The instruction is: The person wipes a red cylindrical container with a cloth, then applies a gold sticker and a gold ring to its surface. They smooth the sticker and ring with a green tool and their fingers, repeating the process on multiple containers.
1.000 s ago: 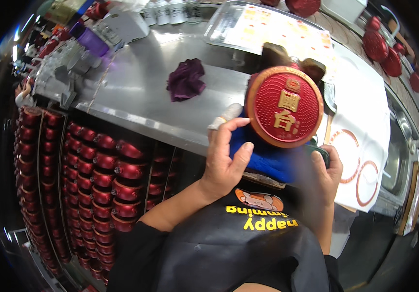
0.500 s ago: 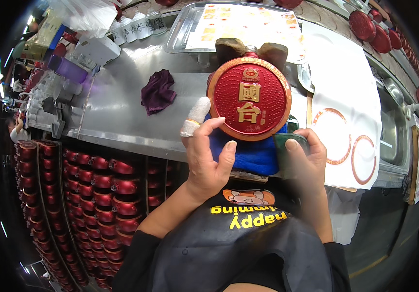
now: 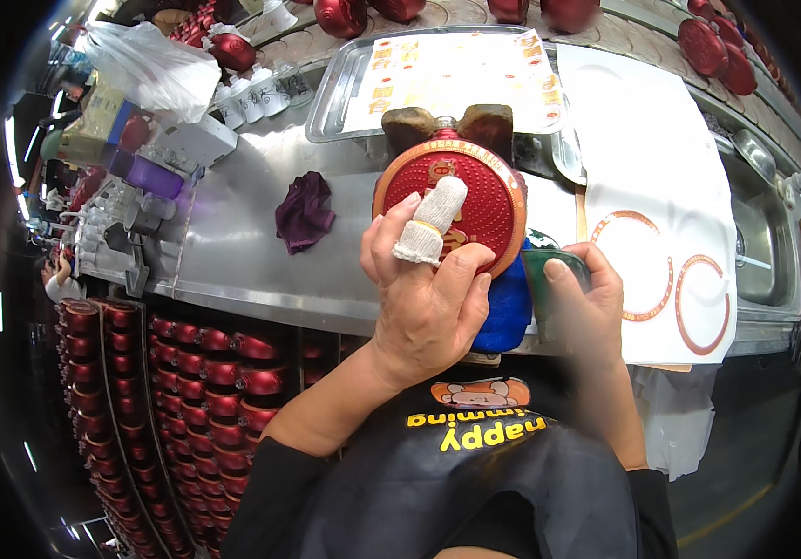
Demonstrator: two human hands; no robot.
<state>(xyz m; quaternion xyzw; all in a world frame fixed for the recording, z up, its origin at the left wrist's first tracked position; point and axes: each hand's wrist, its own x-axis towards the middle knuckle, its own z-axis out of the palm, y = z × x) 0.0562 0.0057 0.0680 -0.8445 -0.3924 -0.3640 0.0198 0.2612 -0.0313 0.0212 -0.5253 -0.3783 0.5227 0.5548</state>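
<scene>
A round red flask-like bottle (image 3: pixel 498 219) with raised gold characters and an orange-gold ring round its rim faces up in front of me. Its neck lies between two dark brown supports. Across the bottle's face spreads my left hand (image 3: pixel 428 303), fingers apart, one of them wrapped in a white knitted finger sleeve (image 3: pixel 439 212). It seems to touch the face, though contact under the fingers is hidden. My right hand (image 3: pixel 591 303) grips a flat dark green piece (image 3: pixel 545 279) by thumb and fingers, beside the bottle's lower right. Under the bottle, a blue cloth (image 3: pixel 503 312) shows.
A crumpled purple cloth (image 3: pixel 305 213) lies on the steel counter (image 3: pixel 233 224). Behind the bottle is a metal tray (image 3: pixel 328 93) with printed sheets. At right, orange rings (image 3: pixel 701 305) lie on white paper, beside a sink (image 3: pixel 762 252). Racked red bottles (image 3: pixel 205 373) fill the lower left.
My left hand has moved right and up from the bottle's left edge to over its face. The view has shifted slightly. My right hand still grips the green piece.
</scene>
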